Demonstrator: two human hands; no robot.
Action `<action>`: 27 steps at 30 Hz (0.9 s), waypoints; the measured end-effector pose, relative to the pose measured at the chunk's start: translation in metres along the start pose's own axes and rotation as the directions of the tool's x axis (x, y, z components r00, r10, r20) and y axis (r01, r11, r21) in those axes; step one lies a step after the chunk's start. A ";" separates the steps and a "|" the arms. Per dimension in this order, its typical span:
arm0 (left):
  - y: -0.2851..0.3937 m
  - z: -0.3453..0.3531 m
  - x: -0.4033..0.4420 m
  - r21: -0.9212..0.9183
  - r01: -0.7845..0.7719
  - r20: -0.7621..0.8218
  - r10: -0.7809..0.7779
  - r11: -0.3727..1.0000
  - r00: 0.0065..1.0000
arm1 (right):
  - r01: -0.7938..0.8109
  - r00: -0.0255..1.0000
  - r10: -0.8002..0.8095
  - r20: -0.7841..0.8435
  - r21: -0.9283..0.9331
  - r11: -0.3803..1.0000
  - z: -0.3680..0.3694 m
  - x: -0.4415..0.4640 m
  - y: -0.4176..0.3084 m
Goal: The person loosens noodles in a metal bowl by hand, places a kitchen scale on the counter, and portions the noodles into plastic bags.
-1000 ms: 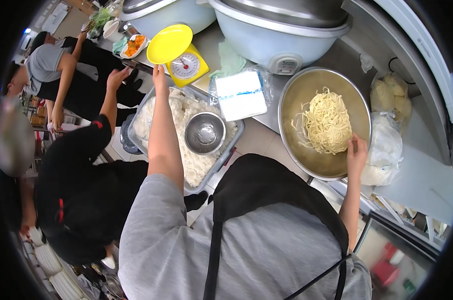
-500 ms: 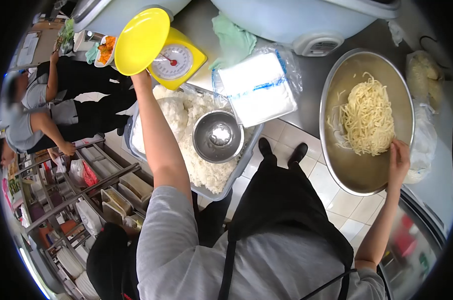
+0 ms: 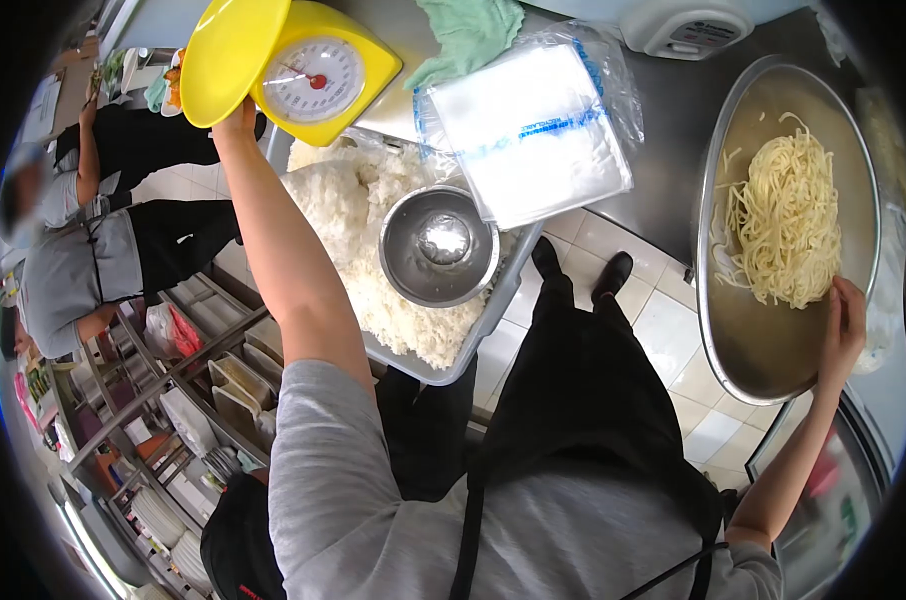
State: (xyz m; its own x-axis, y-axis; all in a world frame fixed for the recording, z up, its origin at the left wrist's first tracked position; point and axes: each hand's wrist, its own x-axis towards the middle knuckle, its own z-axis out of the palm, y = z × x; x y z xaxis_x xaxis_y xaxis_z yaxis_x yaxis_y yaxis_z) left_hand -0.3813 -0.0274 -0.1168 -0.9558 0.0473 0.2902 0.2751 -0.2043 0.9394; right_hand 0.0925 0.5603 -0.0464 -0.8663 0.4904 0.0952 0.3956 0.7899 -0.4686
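Observation:
My left hand is at the yellow kitchen scale, just under its tilted yellow pan; the pan hides most of the fingers. On the right, my right hand reaches over the rim of a large steel bowl. Its fingers are drawn together, with the tips at the edge of a heap of pale noodles; I cannot make out whether a strand is between them. Cooked rice fills a grey tub between my arms, and a small steel bowl sits on the rice.
A pack of clear plastic bags lies on the steel counter, beside a green cloth. A white appliance stands behind. Co-workers are at the left, near shelves with containers. Bagged food hangs or lies at the far right.
My view has shifted, so the scale sits further up and left and the noodle bowl further right. Both hands keep their places at the scale and the noodles.

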 end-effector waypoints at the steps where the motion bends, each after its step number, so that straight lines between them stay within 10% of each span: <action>1: 0.000 -0.001 -0.001 0.001 -0.001 -0.003 0.001 1.000 1.000 | 0.005 1.000 -0.005 0.000 -0.011 1.000 0.000 0.000 0.000; 27: 0.004 0.007 -0.001 -0.108 -0.033 0.067 0.040 0.994 0.997 | -0.031 0.999 0.032 0.026 -0.022 0.999 0.000 0.003 0.006</action>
State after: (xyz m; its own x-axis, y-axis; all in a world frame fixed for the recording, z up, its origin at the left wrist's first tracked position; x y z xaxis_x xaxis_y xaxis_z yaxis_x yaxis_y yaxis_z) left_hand -0.3784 -0.0220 -0.1117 -0.9349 0.1040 0.3393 0.2937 -0.3098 0.9043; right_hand 0.0924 0.5664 -0.0491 -0.8608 0.5056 0.0576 0.4292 0.7821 -0.4517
